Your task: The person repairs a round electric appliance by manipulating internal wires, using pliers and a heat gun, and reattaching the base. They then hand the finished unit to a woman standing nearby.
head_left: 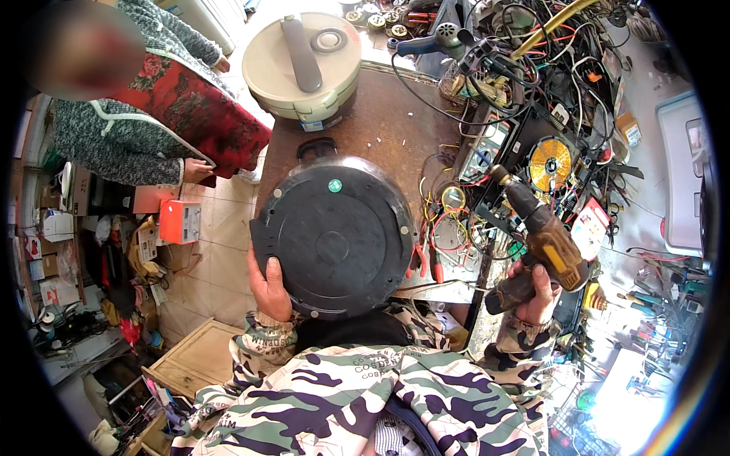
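Observation:
My left hand (270, 289) grips the left edge of a round appliance (334, 228), turned over with its black plastic base up, showing small feet, a green sticker and a metal side. It rests at the front of the brown worktop (395, 114). My right hand (532, 292) is shut on a brown-and-yellow cordless drill (551, 251), held to the right of the appliance over cluttered electronics, its nose pointing up and away from me. Red-handled pliers (435, 264) lie beside the appliance. A beige lidded cooker (270, 68) stands at the back of the worktop.
A person in grey sleeves and red floral clothing (190, 114) stands at left. Tangled cables (563, 68), a hot-air tool (433, 42), a round yellow coil (549, 163) and small parts crowd the right. An orange box (180, 222) and wooden furniture (182, 357) are lower left.

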{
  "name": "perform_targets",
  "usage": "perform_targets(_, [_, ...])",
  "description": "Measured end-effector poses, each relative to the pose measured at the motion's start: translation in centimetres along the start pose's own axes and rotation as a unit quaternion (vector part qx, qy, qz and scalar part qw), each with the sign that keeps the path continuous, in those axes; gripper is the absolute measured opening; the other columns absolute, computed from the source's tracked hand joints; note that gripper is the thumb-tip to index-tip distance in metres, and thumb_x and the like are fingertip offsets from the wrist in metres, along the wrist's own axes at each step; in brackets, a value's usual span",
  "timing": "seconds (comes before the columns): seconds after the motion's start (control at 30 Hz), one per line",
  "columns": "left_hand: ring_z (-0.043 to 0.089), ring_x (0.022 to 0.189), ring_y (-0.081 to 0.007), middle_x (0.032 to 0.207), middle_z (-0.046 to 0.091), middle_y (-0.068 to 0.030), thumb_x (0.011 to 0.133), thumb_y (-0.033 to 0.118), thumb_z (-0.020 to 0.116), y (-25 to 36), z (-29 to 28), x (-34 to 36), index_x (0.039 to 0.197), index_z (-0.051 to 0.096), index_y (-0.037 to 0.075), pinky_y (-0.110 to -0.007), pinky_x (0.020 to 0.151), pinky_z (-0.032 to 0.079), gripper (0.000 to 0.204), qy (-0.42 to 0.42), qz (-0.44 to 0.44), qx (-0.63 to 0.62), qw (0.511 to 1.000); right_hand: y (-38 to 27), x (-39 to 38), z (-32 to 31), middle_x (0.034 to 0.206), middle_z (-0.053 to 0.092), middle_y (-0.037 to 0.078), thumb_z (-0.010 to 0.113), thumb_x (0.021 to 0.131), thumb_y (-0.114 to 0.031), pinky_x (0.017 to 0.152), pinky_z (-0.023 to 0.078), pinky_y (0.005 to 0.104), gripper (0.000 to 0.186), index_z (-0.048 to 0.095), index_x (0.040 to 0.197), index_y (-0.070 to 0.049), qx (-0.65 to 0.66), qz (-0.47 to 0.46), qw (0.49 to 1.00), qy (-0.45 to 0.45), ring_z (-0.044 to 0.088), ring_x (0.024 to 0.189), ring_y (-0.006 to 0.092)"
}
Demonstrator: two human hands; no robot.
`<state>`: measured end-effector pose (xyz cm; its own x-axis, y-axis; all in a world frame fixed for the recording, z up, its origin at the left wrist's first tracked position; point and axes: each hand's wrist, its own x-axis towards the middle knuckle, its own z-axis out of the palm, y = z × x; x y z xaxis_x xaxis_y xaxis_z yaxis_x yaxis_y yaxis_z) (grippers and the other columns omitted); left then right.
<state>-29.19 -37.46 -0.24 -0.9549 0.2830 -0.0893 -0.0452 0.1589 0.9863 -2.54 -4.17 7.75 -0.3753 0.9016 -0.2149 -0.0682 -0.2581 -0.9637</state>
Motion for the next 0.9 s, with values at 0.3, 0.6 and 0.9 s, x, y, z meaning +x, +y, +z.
perform_targets(0.3, [0.048, 0.128, -0.0265, 0.141, 0.049, -0.0196, 0.103, 0.026, 0.050, -1.4, 0.2, 0.2, 0.148, 0.033, -0.006, -0.036, 0.110, 0.035, 0.057, 0.003, -0.002, -0.019, 1.000, -6.5, -1.8, 5.1, 0.100, 0.068, 0.007, 0.078, 0.085, -0.017, 0.071, 0.055, 0.0307, 0.049, 0.057, 0.126, -0.001, -0.352, -0.008, 0.918, -0.180, 0.066, 0.081, 0.0158])
perform_targets(0.6, [0.047, 0.130, -0.0286, 0.145, 0.044, -0.0202, 0.100, 0.022, 0.056, 0.4, -0.7, 1.4, 0.147, 0.035, -0.006, -0.039, 0.111, 0.034, 0.058, -0.021, 0.008, -0.023, 0.999, -9.5, -1.0, 12.4, 0.110, 0.071, 0.008, 0.077, 0.080, 0.000, 0.085, 0.053, 0.0292, 0.048, 0.060, 0.124, 0.001, -0.374, 0.002, 0.898, -0.231, 0.067, 0.098, 0.0135])
perform_targets(0.9, [0.058, 0.117, -0.0391, 0.126, 0.061, -0.0247, 0.084, 0.021, 0.075, 5.4, -0.4, 10.3, 0.129, 0.056, -0.003, -0.041, 0.101, 0.046, 0.054, -0.140, 0.213, 0.244, 0.936, -11.9, -0.9, 16.1, 0.109, 0.071, 0.011, 0.076, 0.080, 0.001, 0.086, 0.053, 0.0308, 0.044, 0.062, 0.122, 0.003, -0.400, -0.044, 0.874, -0.273, 0.068, 0.098, 0.0160])
